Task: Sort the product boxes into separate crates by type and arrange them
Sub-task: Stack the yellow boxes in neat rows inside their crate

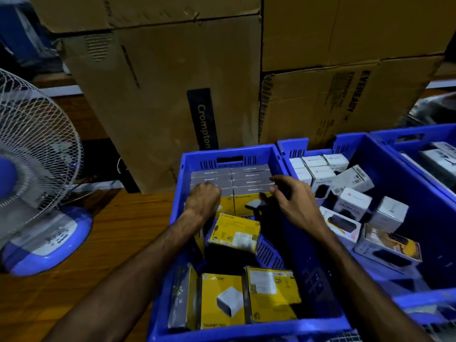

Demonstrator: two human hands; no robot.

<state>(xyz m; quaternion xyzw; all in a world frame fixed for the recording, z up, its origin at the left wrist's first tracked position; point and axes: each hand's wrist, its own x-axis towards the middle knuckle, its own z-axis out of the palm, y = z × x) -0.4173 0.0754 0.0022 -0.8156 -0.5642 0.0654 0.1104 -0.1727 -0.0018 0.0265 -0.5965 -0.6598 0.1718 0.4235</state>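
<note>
Both hands reach into the nearest blue plastic crate [291,243], which sits on a brown wooden floor [118,233]. At its far end, grey-topped yellow product boxes [232,181] stand upright in two tidy rows, packed against the far wall. The left hand [203,198] is curled over the near left box of that stack, its fingers bent down onto the box top and front; whether it actually grips the box cannot be told. The right hand [293,201] hovers just over the near right box of the stack with fingers loosely spread and partly open, holding nothing that can be seen.

In the middle of the same crate a yellow box with a white label [234,234] lies tilted and loose. At the near end stand three more: a yellow box printed with a white cube-shaped charger [222,301], a yellow box showing its label side [274,292] just right of it, and a narrow grey-sided box [181,297] at the left.

To the right, touching this crate, a second blue crate [419,193] holds white product boxes [318,171], some lined up at the far left corner, others scattered and tilted nearer. A third blue crate [404,138] shows at the far right edge.

Large brown cardboard cartons [160,95] stack up beyond the crates. A white-caged blue pedestal fan [37,156] stands at the left on the floor.
</note>
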